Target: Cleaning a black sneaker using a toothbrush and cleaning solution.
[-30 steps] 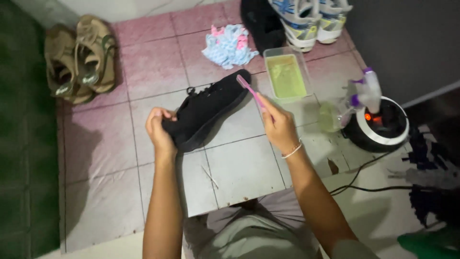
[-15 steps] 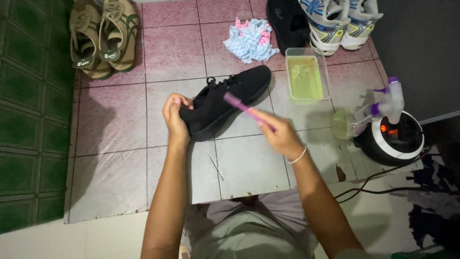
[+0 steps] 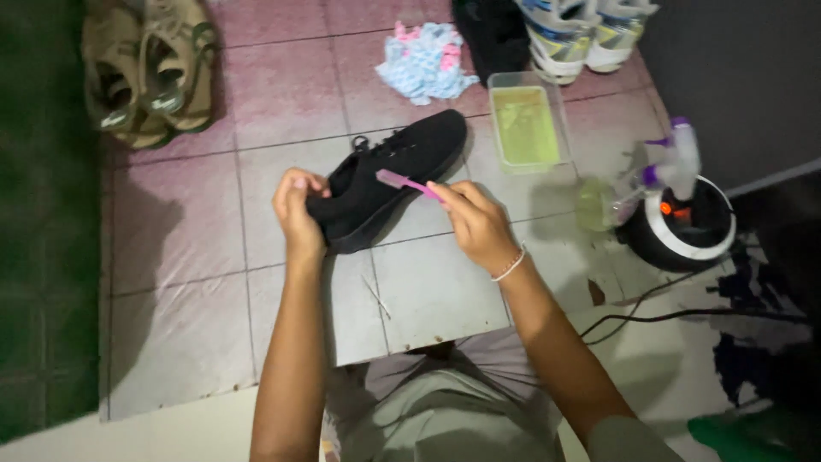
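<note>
Head view, left hand (image 3: pixel 297 205) grip closed on black shoe (image 3: pixel 389 175), right hand (image 3: pixel 475 224) pinching pink toothbrush (image 3: pixel 409 182), green tub (image 3: pixel 524 127) beside.

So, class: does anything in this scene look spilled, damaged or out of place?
One thing: a thin pale stick lies loose on the grey floor tile below the black fabric shoe. Nothing looks spilled; the clear rectangular tub of yellow-green liquid sits level.

Left arm: bare forearm, rising from 6 o'clock toward 12 o'clock, nearly vertical in the frame.
Left hand (image 3: pixel 297 204): fingers curled closed in a grip, knuckles uppermost (fingertips largely hidden).
Right arm: bare forearm, entering from 5 o'clock, angled toward 11 o'clock.
Right wrist: slightly flexed, thin pale band around it.
Right hand (image 3: pixel 475 222): fingers pinched closed, thumb pressed against forefinger, pointing toward 10 o'clock.
</note>
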